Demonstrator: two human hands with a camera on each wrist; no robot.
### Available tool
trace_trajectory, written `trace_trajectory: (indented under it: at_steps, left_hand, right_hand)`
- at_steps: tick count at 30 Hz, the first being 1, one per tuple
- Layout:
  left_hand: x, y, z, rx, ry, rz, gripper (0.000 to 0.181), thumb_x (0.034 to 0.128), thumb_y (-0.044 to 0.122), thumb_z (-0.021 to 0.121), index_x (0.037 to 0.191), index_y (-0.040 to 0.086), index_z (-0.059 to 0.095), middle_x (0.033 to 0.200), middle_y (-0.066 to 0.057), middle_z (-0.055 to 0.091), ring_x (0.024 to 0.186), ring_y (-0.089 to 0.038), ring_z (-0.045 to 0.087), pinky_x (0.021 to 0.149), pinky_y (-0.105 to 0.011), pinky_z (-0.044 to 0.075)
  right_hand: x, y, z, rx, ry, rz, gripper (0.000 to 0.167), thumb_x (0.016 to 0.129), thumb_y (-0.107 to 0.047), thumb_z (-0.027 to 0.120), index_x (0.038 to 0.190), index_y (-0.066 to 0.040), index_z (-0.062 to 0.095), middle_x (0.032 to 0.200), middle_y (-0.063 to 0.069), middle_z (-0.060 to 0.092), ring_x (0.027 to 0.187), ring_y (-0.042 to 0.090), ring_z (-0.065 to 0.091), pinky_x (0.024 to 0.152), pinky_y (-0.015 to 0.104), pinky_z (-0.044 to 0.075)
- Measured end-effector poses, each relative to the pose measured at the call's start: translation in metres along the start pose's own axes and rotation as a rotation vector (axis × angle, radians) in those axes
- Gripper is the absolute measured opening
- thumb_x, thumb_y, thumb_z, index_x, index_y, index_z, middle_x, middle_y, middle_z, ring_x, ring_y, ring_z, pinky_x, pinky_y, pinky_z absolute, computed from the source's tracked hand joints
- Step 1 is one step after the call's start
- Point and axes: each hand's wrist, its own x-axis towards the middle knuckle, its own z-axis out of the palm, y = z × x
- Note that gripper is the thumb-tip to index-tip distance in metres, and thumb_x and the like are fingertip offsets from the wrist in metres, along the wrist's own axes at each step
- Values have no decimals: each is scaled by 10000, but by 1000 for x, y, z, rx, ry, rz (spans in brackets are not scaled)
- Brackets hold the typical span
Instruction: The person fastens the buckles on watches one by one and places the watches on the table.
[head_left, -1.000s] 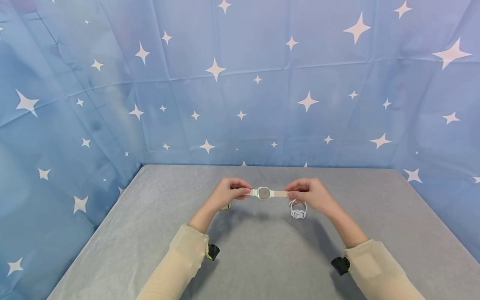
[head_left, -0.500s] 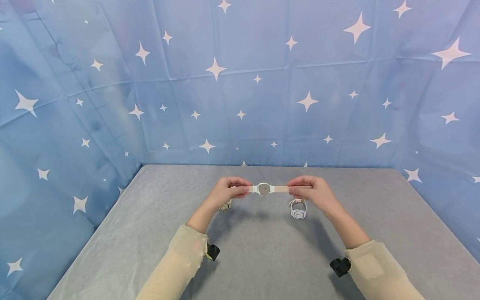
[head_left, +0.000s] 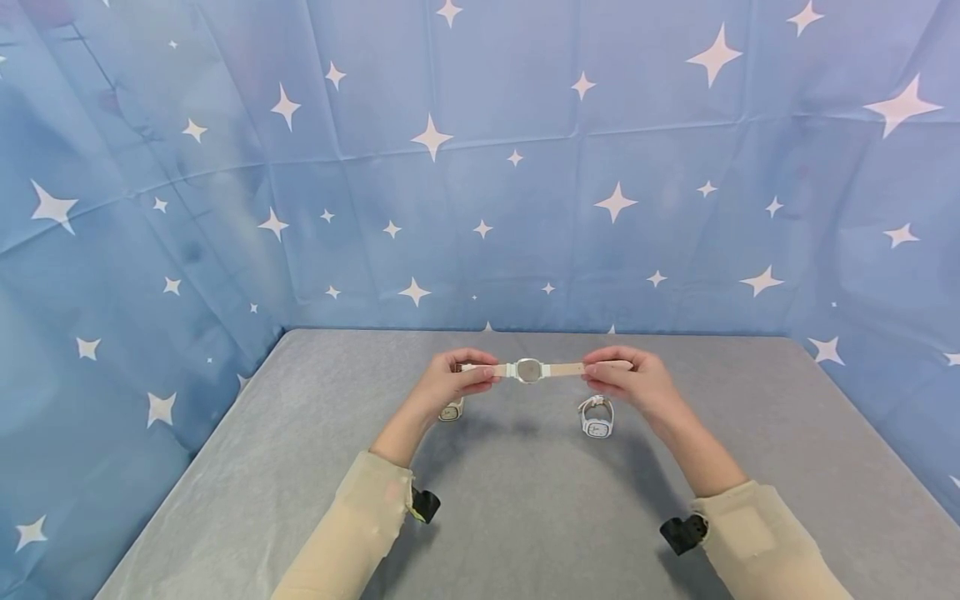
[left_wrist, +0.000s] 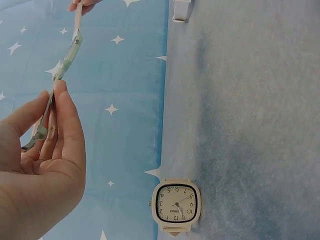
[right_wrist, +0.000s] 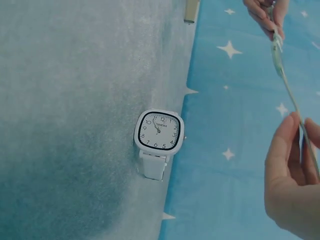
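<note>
A wristwatch (head_left: 528,371) with a pale green-white case is stretched out level above the table, its plain back towards the head camera. My left hand (head_left: 448,382) pinches the buckle-side strap between thumb and fingers. On the other side my right hand (head_left: 633,382) pinches the longer strap, whose tip pokes out past the fingers. Below the right hand a white watch (head_left: 597,421) stands on the table with its strap looped; its dial shows in the right wrist view. A cream watch (head_left: 451,412) sits under the left hand, partly hidden by it, and its dial (left_wrist: 176,204) faces the left wrist camera.
A grey cloth-covered table (head_left: 525,517) spreads beneath both arms. Behind it and at the sides hangs a blue curtain (head_left: 525,233) with white stars. Black wrist cameras (head_left: 684,533) stick out from both beige sleeves.
Both hands have risen slightly with the stretched watch. The right hand has shifted a little to the right, and more of the cream watch shows. The two watches on the table stay put.
</note>
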Motion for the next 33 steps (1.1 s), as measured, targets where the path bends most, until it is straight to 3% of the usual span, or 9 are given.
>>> trace_trajectory:
  at_steps: [9, 16, 23, 29, 33]
  left_hand:
    - [-2, -1, -3, -16, -5, 10, 305, 915, -91, 621, 1207, -171, 575, 903, -15, 676, 830, -60, 719, 823, -239, 594]
    - [-3, -1, -4, 28, 17, 15, 343, 902, -55, 667, 1229, -136, 605, 862, -13, 672, 851, -47, 713, 874, -274, 585]
    - [-5, 1, -3, 34, 8, 7, 359, 913, -39, 663, 1269, -70, 629, 948, -22, 733, 1013, -181, 736, 967, -352, 547]
    - [-6, 2, -2, -1, -3, 21, 369, 932, -41, 635, 1300, -62, 613, 1164, -130, 730, 958, -68, 725, 967, -336, 547]
    - [-6, 2, 0, -9, 5, 55, 394, 938, -37, 628, 1328, -63, 584, 1189, -127, 723, 941, -47, 717, 953, -323, 557]
  right_hand:
    - [-1, -1, -5, 146, 0, 28, 141, 928, -10, 671, 961, -124, 748, 962, -17, 747, 901, 101, 732, 881, 269, 579]
    - [-2, -2, -8, 258, -24, 41, 138, 929, 0, 667, 972, -104, 747, 1027, -10, 772, 907, 115, 734, 872, 256, 583]
    - [-1, 1, -11, 338, -82, 14, 214, 950, 49, 607, 1006, -94, 756, 1038, 8, 770, 924, 102, 737, 885, 263, 578]
    - [-1, 2, -12, 388, -143, -22, 268, 963, 81, 561, 1065, -83, 745, 1082, 25, 764, 968, 115, 737, 905, 268, 570]
    - [-1, 3, -10, 414, -148, -47, 293, 963, 96, 548, 1085, -82, 748, 1084, 34, 763, 1001, 129, 732, 917, 270, 564]
